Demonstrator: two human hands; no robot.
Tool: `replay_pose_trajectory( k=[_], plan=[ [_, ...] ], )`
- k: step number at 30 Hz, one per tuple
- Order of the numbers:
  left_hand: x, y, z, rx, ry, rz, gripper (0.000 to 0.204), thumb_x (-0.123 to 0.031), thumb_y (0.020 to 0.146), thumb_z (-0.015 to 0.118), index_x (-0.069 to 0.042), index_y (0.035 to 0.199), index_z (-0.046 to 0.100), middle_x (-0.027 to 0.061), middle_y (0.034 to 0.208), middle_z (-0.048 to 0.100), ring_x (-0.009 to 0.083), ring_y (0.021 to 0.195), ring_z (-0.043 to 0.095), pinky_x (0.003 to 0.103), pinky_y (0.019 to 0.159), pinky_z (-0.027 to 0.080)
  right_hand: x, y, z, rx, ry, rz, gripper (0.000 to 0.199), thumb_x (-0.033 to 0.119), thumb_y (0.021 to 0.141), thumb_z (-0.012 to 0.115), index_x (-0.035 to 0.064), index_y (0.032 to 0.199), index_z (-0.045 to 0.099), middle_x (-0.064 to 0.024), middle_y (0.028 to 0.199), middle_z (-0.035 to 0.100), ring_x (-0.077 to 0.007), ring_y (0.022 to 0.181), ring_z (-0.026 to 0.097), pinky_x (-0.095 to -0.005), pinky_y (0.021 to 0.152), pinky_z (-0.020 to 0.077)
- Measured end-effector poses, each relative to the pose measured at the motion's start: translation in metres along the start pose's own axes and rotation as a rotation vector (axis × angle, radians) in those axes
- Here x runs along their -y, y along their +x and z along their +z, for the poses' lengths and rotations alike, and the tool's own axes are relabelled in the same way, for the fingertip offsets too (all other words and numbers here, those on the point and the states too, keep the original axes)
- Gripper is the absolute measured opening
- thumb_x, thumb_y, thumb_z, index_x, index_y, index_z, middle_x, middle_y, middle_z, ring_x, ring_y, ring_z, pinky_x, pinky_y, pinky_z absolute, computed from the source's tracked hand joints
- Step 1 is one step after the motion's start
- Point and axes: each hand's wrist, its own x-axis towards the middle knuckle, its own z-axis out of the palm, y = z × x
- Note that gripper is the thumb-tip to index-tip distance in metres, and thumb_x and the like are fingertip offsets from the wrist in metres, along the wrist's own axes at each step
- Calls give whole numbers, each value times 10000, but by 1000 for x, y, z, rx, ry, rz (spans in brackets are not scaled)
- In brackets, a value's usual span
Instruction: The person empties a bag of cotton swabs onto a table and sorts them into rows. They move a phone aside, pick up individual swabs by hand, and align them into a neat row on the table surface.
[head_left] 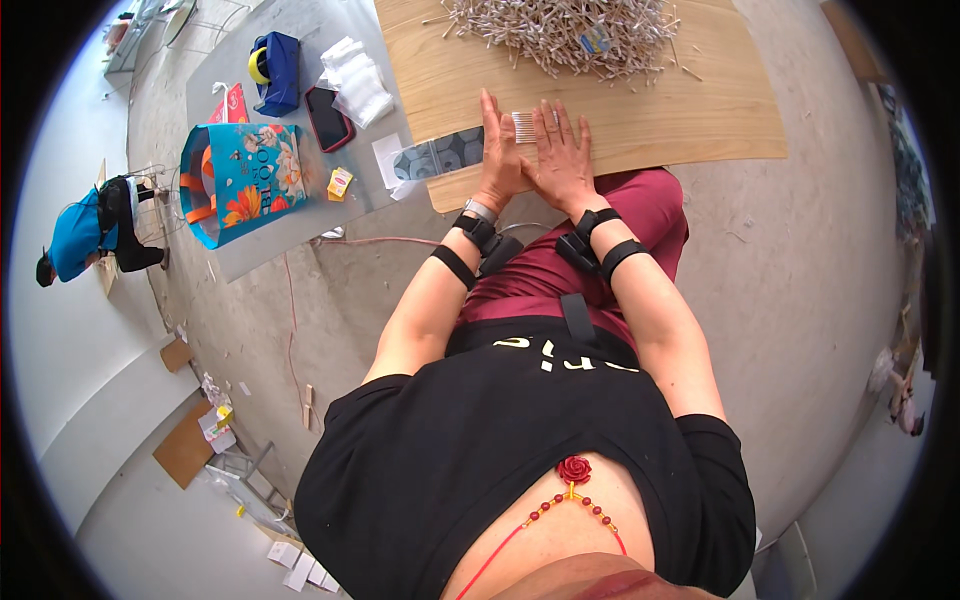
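Note:
My left hand [497, 150] and my right hand [562, 152] lie side by side on a light wooden board [690, 110], fingers stretched and pointing away. Between them they press in on a small neat row of white sticks [524, 126], lined up parallel. A big loose heap of the same thin sticks [565, 35] lies at the board's far edge. Both wrists wear black straps with small black devices.
A patterned flat sheet [440, 155] lies at the board's left edge. On a grey mat [290, 215] to the left are a colourful bag [240, 180], a dark phone [328, 118], white folded packets [358, 82], and a blue tape dispenser [275, 70]. Concrete floor surrounds.

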Motion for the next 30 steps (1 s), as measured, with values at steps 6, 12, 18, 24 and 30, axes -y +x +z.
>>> replay_pose_trajectory(
  k=[6,12,18,24,30],
  plan=[
    [-1,6,4,5,-441,-66,789,-491,1096,371,-19,1639,47,211,1712,15,329,1591,37,428,1282,78,2,2,0,28,30,25,823,593,1013,403,64,1625,253,-106,1716,183,-269,1601,71,-558,1267,-12],
    [-3,7,8,0,-576,-67,779,-503,1102,343,-34,1643,35,168,1722,13,283,1595,22,411,1287,46,3,1,3,-33,88,19,790,503,1010,437,52,1626,234,-133,1716,164,-278,1600,75,-534,1276,-4],
    [-4,6,8,-17,-659,-86,768,-511,1107,321,-48,1646,30,131,1731,20,242,1598,16,397,1292,25,4,1,1,-26,93,19,803,501,1009,432,39,1629,216,-143,1717,154,-282,1600,68,-512,1282,3],
    [2,6,5,-94,-761,-135,763,-506,1106,340,-52,1646,50,130,1728,50,232,1597,46,397,1297,46,4,1,-2,-2,73,31,809,515,1012,412,41,1633,202,-137,1720,147,-278,1602,60,-504,1282,2],
    [4,11,10,-82,-651,-119,799,-528,1095,367,-40,1643,51,163,1720,60,255,1596,56,392,1294,51,6,2,1,-57,94,19,798,490,1009,442,24,1620,228,-154,1704,190,-281,1594,115,-502,1280,63]
  ],
)
